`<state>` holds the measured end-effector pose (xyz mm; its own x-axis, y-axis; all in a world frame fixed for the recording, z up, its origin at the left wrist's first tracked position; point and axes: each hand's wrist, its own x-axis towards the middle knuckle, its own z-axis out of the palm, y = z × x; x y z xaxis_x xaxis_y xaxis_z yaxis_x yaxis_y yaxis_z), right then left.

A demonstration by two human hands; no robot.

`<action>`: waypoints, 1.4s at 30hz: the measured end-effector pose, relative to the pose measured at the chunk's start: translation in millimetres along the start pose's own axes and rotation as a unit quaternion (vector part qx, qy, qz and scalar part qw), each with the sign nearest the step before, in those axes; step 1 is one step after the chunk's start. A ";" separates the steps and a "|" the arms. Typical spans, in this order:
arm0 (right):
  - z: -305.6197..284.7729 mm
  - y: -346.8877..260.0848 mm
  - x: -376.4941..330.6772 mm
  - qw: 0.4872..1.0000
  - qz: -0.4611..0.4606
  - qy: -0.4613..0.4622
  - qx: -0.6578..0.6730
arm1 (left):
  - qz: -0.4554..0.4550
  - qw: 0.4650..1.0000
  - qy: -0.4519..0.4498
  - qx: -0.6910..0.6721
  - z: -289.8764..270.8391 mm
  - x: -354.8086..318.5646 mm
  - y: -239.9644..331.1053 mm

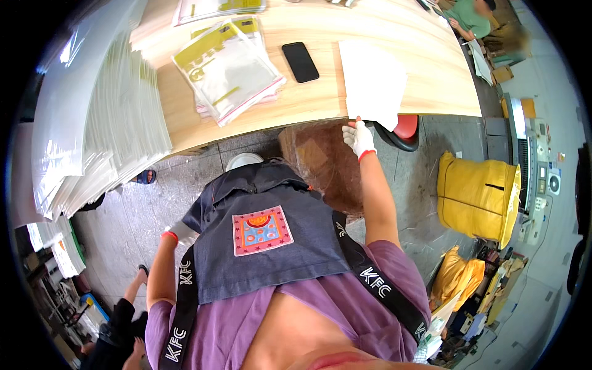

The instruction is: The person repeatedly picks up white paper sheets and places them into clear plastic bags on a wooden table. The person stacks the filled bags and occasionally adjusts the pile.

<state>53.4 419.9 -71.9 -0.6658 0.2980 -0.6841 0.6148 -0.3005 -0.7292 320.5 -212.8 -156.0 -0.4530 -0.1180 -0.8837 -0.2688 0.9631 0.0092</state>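
My right hand (359,138), in a white glove with a red cuff and bare fingertips, is at the table's near edge. Its fingers are apart, and the fingertips meet the near edge of a stack of white sheets (373,83); no grip on the sheets shows. Down at my left side, beside the dark apron (216,271), is my left hand (184,234), also gloved. It is blurred and partly covered by the apron, so its fingers cannot be made out. A black phone (300,62) lies left of the sheets. Further left is a pile of clear plastic bags (225,74) with yellow-green print.
Tall stacks of clear plastic sleeves (102,117) cover the table's left end. Under the front edge stand a brown carton (330,163) and a red-and-black stool (405,127). A yellow sack (478,196) sits on the floor at right. Another person in green (468,18) is at far right.
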 end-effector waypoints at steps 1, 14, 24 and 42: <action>-0.4 -2.8 6.1 1.000 0.004 0.011 0.020 | 0.009 0.999 0.031 -0.021 -27.3 -6.3 14.0; -33.6 8.4 -12.0 0.982 0.029 -0.084 0.167 | 0.448 0.701 0.524 -0.184 -256.7 -193.3 250.0; -37.1 -31.5 -29.6 0.922 -0.225 -0.123 0.292 | 0.245 0.844 0.475 -0.040 -278.8 -76.3 264.9; 47.1 27.7 -82.8 0.956 -0.041 -0.260 0.125 | 0.223 0.818 0.531 -0.010 -273.7 -6.0 248.5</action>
<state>105.6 344.2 -34.6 -0.8680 -0.1421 -0.4757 0.4741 -0.5220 -0.7090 23.8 -39.0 -20.3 -0.9894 0.0899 0.1137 0.1148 0.9650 0.2359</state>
